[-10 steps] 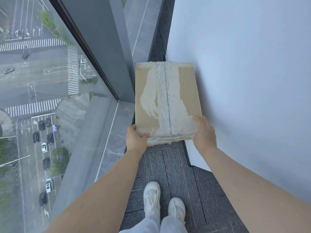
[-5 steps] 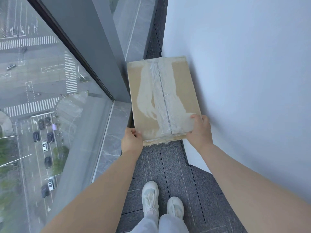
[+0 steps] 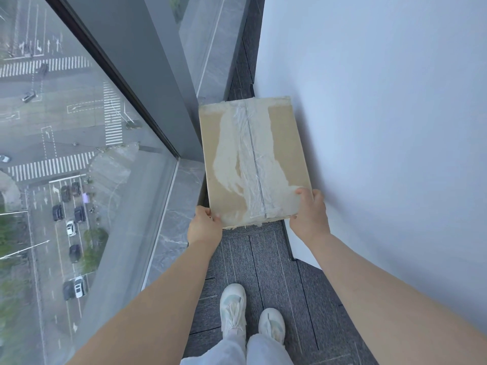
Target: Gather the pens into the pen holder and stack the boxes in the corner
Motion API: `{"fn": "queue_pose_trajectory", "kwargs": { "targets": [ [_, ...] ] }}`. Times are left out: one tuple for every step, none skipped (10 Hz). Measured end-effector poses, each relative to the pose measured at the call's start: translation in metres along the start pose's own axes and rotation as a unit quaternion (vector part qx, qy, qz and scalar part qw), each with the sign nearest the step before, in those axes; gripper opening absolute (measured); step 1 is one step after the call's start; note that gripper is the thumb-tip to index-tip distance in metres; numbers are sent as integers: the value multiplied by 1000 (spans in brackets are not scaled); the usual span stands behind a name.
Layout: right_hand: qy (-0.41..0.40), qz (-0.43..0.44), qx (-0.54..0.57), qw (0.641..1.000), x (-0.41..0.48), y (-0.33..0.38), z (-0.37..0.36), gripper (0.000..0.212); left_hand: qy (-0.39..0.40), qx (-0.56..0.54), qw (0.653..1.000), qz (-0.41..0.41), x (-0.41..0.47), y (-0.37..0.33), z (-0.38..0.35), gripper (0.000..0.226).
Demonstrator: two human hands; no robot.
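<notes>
A person's left hand (image 3: 204, 227) and right hand (image 3: 308, 213) clamp the near corners of a taped cardboard box (image 3: 253, 162), held level between window ledge (image 3: 181, 196) and white wall (image 3: 382, 127), apparently to lower it squarely into the corner beyond the grip.

Narrow strip of grey carpet (image 3: 266, 262) with thin line seams, between white wall (image 3: 382, 127) on right and floor-to-ceiling window (image 3: 66, 154) on left. Grey marble sill (image 3: 174, 206) along the glass, grey mullion (image 3: 147, 75) above. Street, crosswalks, parked cars far below. Soft daylight.
</notes>
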State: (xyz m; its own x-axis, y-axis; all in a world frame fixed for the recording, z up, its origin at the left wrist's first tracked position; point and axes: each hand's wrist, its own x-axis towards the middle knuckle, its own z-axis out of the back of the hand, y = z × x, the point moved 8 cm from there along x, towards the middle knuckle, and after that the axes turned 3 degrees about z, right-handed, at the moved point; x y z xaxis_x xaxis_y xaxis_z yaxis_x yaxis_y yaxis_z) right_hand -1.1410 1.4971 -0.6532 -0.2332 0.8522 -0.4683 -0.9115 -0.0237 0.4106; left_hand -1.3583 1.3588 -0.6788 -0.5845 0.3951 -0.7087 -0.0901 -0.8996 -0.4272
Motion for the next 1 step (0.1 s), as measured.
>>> {"fn": "queue_pose_trajectory", "kwargs": {
  "targets": [
    [20,-20,-30,999,-1,1,4,65,25,75,997,-11,-9,-8,6,34]
  ]
}}
